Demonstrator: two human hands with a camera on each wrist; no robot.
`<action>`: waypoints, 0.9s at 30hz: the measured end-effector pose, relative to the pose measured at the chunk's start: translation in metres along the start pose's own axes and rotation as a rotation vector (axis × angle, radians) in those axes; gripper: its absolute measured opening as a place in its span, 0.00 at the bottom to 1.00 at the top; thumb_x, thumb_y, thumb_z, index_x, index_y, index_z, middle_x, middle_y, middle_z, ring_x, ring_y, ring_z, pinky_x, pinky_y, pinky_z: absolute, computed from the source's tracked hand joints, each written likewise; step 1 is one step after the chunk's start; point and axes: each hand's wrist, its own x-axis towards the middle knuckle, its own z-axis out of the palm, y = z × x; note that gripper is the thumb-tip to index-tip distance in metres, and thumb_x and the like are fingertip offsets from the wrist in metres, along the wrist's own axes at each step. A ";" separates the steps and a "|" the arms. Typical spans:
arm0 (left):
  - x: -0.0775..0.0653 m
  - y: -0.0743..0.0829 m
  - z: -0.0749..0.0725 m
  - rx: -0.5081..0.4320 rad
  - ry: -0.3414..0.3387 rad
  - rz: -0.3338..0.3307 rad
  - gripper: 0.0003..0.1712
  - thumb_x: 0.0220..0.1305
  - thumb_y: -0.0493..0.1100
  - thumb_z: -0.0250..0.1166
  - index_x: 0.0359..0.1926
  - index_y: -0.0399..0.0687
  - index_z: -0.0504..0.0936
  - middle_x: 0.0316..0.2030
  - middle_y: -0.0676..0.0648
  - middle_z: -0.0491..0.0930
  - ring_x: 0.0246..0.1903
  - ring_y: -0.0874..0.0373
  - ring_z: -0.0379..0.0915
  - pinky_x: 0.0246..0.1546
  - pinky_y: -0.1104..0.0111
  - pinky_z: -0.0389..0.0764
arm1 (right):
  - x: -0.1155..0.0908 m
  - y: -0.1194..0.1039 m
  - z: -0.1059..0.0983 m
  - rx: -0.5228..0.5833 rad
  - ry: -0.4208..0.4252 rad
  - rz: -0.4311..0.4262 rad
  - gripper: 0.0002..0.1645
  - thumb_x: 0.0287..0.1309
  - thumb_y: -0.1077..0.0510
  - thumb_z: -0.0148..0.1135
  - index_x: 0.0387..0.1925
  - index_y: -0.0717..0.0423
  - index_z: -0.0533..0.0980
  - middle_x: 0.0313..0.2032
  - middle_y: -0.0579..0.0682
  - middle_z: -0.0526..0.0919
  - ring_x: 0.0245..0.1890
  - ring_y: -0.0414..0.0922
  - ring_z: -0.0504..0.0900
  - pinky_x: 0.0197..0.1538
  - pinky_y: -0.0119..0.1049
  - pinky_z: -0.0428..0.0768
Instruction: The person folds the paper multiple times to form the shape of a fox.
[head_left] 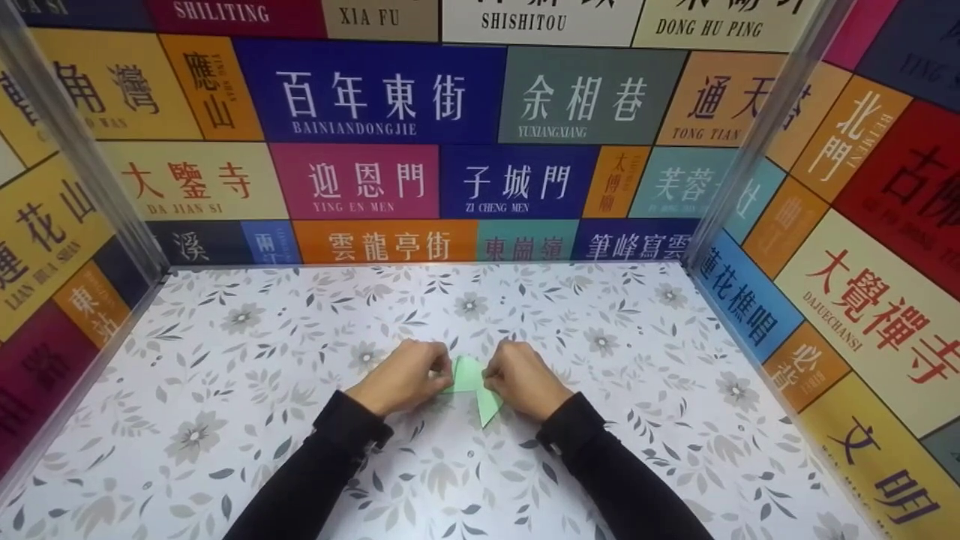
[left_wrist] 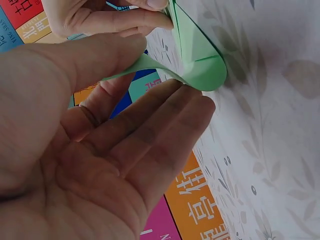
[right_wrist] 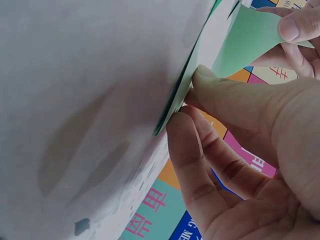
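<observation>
A folded piece of light green paper (head_left: 469, 375) is held between both hands just above the table, in the middle of the head view. My left hand (head_left: 411, 375) pinches its left part between thumb and index finger; in the left wrist view the paper (left_wrist: 207, 70) bends in a curve beside the other, loosely extended fingers (left_wrist: 165, 107). On the opposite side my right hand (head_left: 525, 379) pinches a narrow folded part with thumb and fingertips, and a pointed end hangs toward me. The right wrist view has the folded paper edge (right_wrist: 187, 82) close to the tabletop.
The table (head_left: 247, 480) has a white covering with grey flowers and leaves. Panels of coloured signs with Chinese characters (head_left: 367, 94) rise at the back and both sides. Clear corner strips (head_left: 757, 142) join the panels.
</observation>
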 end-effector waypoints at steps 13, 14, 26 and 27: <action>0.000 0.000 0.007 0.084 -0.078 0.096 0.07 0.70 0.33 0.77 0.38 0.46 0.88 0.38 0.47 0.92 0.38 0.54 0.86 0.48 0.57 0.91 | 0.001 0.001 0.002 0.002 0.001 0.002 0.09 0.56 0.75 0.81 0.38 0.64 0.95 0.33 0.57 0.91 0.37 0.56 0.93 0.44 0.47 0.94; -0.001 0.000 0.008 0.091 -0.075 0.104 0.07 0.70 0.32 0.77 0.38 0.46 0.87 0.38 0.47 0.92 0.38 0.54 0.86 0.47 0.57 0.90 | 0.001 0.001 0.002 0.004 0.000 0.000 0.09 0.56 0.75 0.81 0.38 0.64 0.95 0.33 0.57 0.91 0.37 0.56 0.93 0.44 0.47 0.94; -0.007 0.003 0.018 0.163 -0.014 0.224 0.07 0.68 0.33 0.80 0.38 0.45 0.88 0.36 0.47 0.94 0.37 0.52 0.90 0.42 0.60 0.92 | 0.001 0.001 0.000 0.012 0.002 -0.016 0.08 0.56 0.75 0.80 0.37 0.64 0.95 0.33 0.56 0.91 0.38 0.55 0.92 0.45 0.47 0.93; -0.007 0.003 0.019 0.171 -0.009 0.231 0.07 0.68 0.34 0.80 0.39 0.46 0.88 0.36 0.47 0.94 0.37 0.52 0.90 0.42 0.60 0.92 | 0.000 0.001 0.000 0.013 0.002 -0.018 0.08 0.57 0.75 0.80 0.37 0.64 0.95 0.33 0.56 0.91 0.38 0.55 0.92 0.45 0.47 0.93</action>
